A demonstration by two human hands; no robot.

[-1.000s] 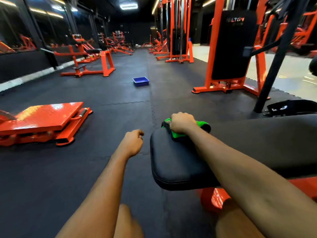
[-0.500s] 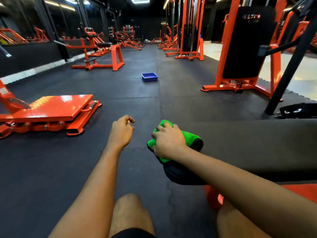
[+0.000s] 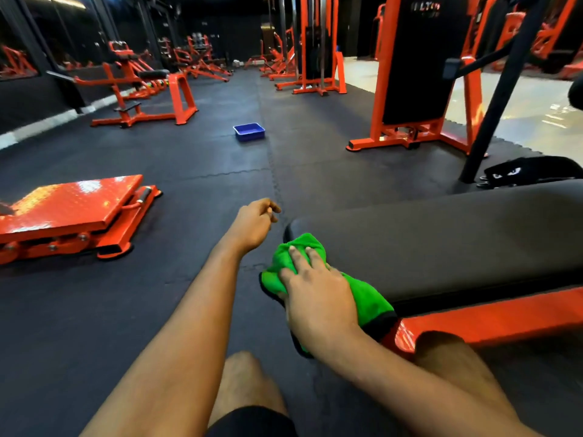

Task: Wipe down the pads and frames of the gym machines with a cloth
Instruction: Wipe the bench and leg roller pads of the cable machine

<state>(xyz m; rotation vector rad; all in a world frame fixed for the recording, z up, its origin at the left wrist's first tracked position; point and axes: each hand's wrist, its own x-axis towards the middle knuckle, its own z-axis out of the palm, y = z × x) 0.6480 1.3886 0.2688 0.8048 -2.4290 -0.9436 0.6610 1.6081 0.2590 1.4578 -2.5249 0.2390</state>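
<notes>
A long black bench pad (image 3: 441, 241) runs in from the right on an orange frame (image 3: 492, 313). A green cloth (image 3: 366, 298) is draped over the pad's near left end. My right hand (image 3: 315, 294) lies flat on the cloth with its fingers stretched forward, pressing it against the pad's edge; the thumb is hidden. My left hand (image 3: 252, 222) hovers over the floor mat just left of the pad, loosely curled and holding nothing.
A blue tray (image 3: 249, 131) sits on the black floor mat ahead. A low orange foot platform (image 3: 72, 203) is at the left. An orange weight-stack machine (image 3: 422, 58) and a black post (image 3: 504, 89) stand beyond the bench, with a black bag (image 3: 533, 170) behind the pad.
My right hand has slid the cloth from the pad's top down round its near left end, and its fingers have flattened. My left hand stays beside it, curled loosely.
</notes>
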